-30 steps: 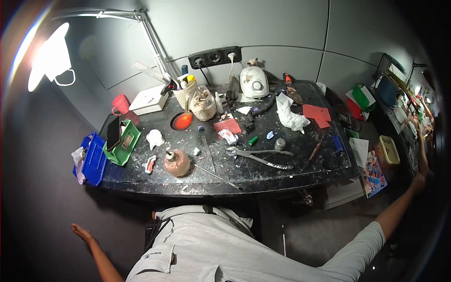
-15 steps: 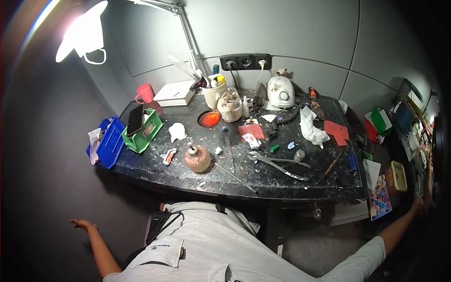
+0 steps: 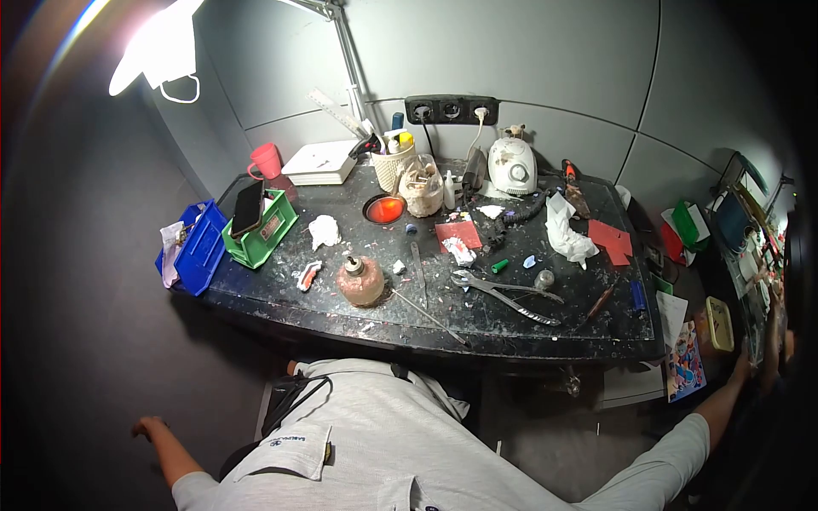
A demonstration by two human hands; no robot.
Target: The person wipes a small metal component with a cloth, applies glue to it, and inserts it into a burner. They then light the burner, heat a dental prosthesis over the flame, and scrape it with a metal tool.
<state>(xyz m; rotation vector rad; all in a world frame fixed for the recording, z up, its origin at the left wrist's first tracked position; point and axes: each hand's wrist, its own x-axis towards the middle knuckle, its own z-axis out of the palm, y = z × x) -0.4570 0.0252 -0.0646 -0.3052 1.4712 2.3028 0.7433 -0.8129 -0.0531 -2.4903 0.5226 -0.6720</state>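
My left hand (image 3: pixel 151 427) hangs in the air over the dark floor at the lower left, away from the desk. Its fingers are bent and loosely apart, and I see nothing in them. Far to the right, my right hand (image 3: pixel 745 368) reaches toward the side surface at the edge of view. Darkness and distortion there hide its fingers and anything they may hold. Closest to that hand are a yellowish tray (image 3: pixel 720 324) and a colourful printed sheet (image 3: pixel 687 362).
On the dark desk (image 3: pixel 341 328) stand a pinkish spirit burner (image 3: pixel 360 281), pliers (image 3: pixel 507 298), a green bin (image 3: pixel 261 234) with a phone (image 3: pixel 248 209) on it, a blue bin (image 3: pixel 198 251) and a white control box (image 3: pixel 512 167). A lamp (image 3: pixel 162 47) shines at upper left.
The view has shifted slightly. My left hand has dropped a little and its fingers are more bent. My right hand has moved slightly left in view, still at the right side.
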